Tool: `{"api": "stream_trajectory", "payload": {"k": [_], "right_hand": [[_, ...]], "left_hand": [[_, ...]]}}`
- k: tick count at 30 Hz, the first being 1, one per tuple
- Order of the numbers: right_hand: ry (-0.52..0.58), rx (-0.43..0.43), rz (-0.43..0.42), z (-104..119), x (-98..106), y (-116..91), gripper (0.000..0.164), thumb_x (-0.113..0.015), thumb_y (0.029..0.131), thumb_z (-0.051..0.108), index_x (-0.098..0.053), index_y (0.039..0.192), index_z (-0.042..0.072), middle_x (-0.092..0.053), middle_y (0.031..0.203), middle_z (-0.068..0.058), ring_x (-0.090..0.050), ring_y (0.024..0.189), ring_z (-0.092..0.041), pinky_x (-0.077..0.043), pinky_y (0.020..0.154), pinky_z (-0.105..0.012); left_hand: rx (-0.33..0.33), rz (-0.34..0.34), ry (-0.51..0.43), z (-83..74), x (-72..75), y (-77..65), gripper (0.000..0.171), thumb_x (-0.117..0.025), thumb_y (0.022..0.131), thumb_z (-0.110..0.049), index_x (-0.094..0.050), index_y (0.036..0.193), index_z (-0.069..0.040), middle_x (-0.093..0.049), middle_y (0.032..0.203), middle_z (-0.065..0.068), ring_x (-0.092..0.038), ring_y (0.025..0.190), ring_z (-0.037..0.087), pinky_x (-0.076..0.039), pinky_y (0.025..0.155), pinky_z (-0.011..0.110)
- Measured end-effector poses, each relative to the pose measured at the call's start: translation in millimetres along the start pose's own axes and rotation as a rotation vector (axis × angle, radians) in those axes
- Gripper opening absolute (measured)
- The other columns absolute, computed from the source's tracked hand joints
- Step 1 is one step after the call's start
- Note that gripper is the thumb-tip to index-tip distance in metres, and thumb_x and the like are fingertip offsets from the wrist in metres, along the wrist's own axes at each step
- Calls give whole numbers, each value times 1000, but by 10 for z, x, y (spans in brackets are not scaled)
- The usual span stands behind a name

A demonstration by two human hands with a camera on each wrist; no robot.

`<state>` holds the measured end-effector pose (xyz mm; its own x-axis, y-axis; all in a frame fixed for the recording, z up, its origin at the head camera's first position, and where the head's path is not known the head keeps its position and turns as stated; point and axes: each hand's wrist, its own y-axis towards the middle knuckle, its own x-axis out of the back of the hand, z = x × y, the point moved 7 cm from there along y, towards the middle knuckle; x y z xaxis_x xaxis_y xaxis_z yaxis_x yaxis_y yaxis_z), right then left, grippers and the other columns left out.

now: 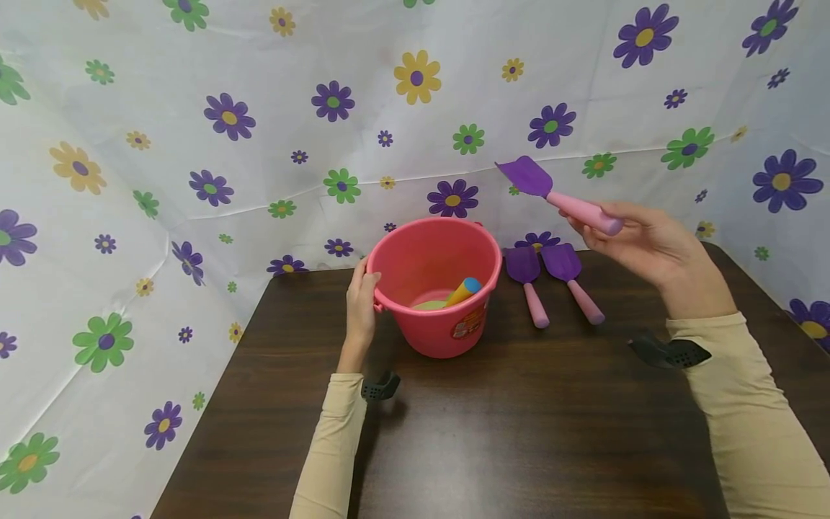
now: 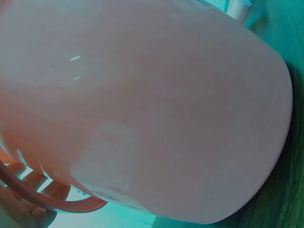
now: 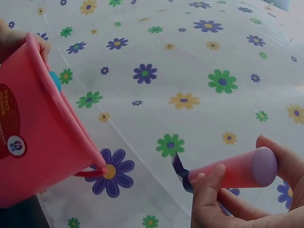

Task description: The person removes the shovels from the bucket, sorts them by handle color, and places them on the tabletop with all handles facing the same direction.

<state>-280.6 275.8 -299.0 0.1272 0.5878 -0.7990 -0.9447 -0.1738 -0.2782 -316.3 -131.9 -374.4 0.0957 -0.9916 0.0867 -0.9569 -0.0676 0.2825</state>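
A pink bucket [image 1: 421, 328] stands on the dark wooden table, tilted slightly toward me. Inside it lie a yellow tool handle with a blue end [image 1: 463, 291] and something pale green [image 1: 431, 305]. My left hand [image 1: 360, 303] grips the bucket's left rim, thumb over the edge; in the left wrist view the bucket wall [image 2: 166, 118] fills most of the picture. Raised at the right, my right hand [image 1: 638, 241] holds a toy shovel [image 1: 583, 211] by its pink handle, its purple blade pointing left toward the bucket. The right wrist view shows fingers around that handle [image 3: 232, 169].
Two more purple-bladed shovels with pink handles, one [image 1: 535, 305] beside the bucket and another [image 1: 585, 303] farther right, lie at the table's back. A white cloth with flowers [image 1: 272, 144] hangs behind and at both sides. The table [image 1: 506, 432] extends toward me.
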Motion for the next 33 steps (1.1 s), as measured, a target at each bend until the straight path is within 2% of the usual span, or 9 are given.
{"api": "stream_trajectory", "payload": {"k": [4, 9, 12, 17, 24, 33], "right_hand": [[-23, 5, -21, 49, 98, -8, 73, -59, 100, -2, -21, 153, 31, -44, 142, -9, -57, 121, -32, -53, 96, -33], [6, -5, -21, 108, 206, -30, 70, -58, 101, -1, -24, 152, 31, -45, 141, -10, -57, 120, -34, -53, 96, -32], [8, -1, -10, 136, 273, -53, 60, -56, 102, -2, -33, 151, 24, -49, 139, -11, -58, 119, -34, -53, 96, -33], [-22, 7, 5, 174, 397, -78, 37, -54, 102, -2, -53, 137, 11, -59, 131, -12, -62, 115, -34, -53, 98, -36], [-67, 22, -6, 222, 564, -61, 41, -53, 102, -2, -47, 140, 13, -53, 132, -11, -61, 114, -32, -53, 97, -36], [38, -5, -37, 218, 748, -72, 41, -52, 103, -3, -47, 140, 15, -55, 130, -13, -59, 116, -34, -53, 97, -36]], "left_hand": [[3, -6, 2, 3, 12, 2, 52, -47, 99, -26, -54, 149, -12, -50, 76, 7, -44, 54, 8, -42, 50, 20], [-4, -2, 2, 3, 8, -1, 52, -47, 100, -26, -54, 149, -12, -52, 81, 16, -44, 55, 9, -42, 51, 21], [-9, -2, 5, -5, 5, -2, 51, -47, 100, -26, -54, 149, -12, -51, 82, 19, -44, 55, 9, -43, 52, 21], [-12, -3, 5, 1, 5, 2, 52, -46, 99, -26, -54, 149, -12, -50, 77, 12, -44, 54, 8, -42, 51, 21], [-17, -3, 8, -1, -2, -7, 51, -46, 99, -26, -54, 148, -12, -50, 81, 21, -44, 55, 9, -42, 51, 22], [-4, -2, -12, 4, 2, 3, 52, -48, 100, -26, -54, 149, -12, -49, 73, 4, -43, 53, 8, -41, 50, 21]]}}
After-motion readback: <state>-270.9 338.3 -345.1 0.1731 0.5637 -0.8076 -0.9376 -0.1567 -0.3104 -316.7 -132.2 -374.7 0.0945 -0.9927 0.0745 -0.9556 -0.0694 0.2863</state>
